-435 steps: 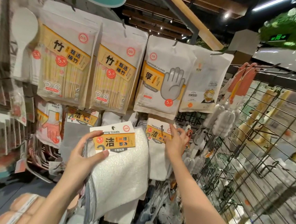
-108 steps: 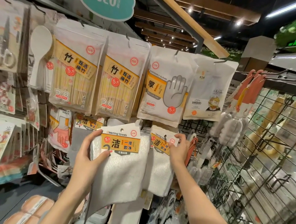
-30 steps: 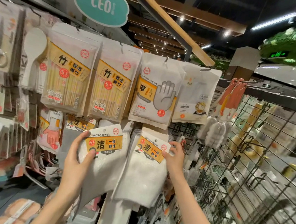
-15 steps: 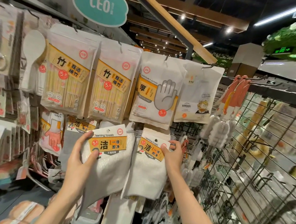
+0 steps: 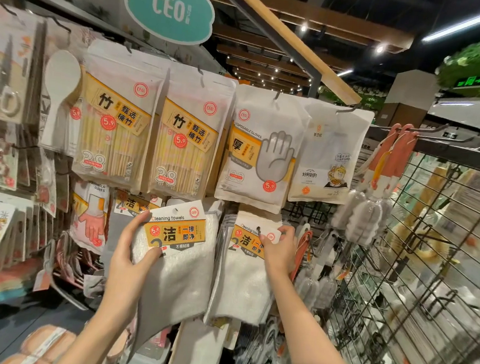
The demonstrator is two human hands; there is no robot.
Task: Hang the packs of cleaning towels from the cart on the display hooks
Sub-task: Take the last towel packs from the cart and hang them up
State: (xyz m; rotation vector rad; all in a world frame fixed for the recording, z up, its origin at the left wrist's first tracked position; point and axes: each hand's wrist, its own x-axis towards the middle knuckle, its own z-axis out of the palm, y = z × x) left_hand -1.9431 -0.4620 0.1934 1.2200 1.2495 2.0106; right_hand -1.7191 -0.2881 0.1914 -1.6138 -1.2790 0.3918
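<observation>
Hanging upright: towel pack (image 5: 241, 273), label up.

Display hooks (image 5: 258, 230) carry cleaning towel packs (image 5: 243, 270), chopstick packs (image 5: 115, 128), gloves (image 5: 260, 151).

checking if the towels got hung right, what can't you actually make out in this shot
Head view only:
- The hook end at the right pack of cleaning towels: the right hand covers its header corner, so whether it is threaded is unclear.
- The hang hole of the left pack, held by the left hand: not visibly on any hook.
- The cart: out of frame.
- The wire grid: blurred.
</observation>
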